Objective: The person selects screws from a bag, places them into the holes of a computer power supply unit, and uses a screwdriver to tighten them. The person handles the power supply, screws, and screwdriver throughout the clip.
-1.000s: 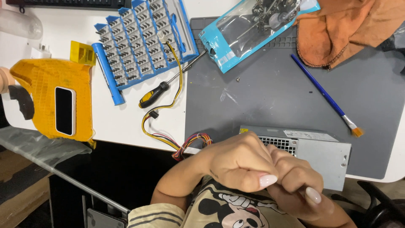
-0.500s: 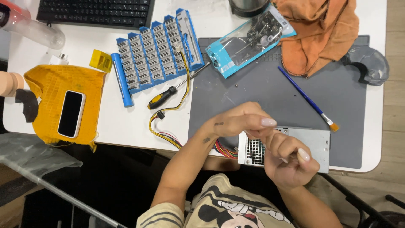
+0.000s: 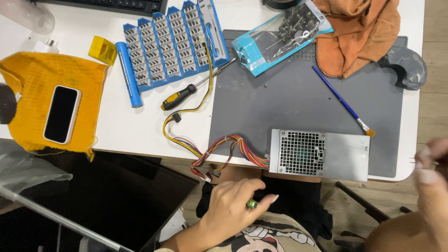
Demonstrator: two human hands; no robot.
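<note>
a person's left hand (image 3: 233, 207) is hovering below the table's front edge, in front of a grey metal power supply box (image 3: 319, 155), fingers curling narrowly around a small green cylindrical piece (image 3: 252, 204) that is peeking out between fingertip and thumb. the right hand (image 3: 431, 172) is sitting blurred at the picture's edge, right of the box; it seems to be pinching something thin, but i cannot tell how its fingers are set.

the box is lying at the near edge of a grey work mat (image 3: 298, 100), its fan grille facing up, and its bundle of coloured wires (image 3: 219, 149) is spilling left and hanging over the table edge (image 3: 140, 149). beyond the box, a blue brush (image 3: 340, 99), an orange cloth (image 3: 359, 32) and a blue bit set (image 3: 172, 44) are resting; a yellow-handled screwdriver (image 3: 184, 93) is lying to its far left.

the green piece is being held over the lap, off the table, so a loose grip could be letting it drop to the floor. the box is sitting right at the edge, and a tug on the hanging wires could be pulling it off. open mat is lying just behind the box.
</note>
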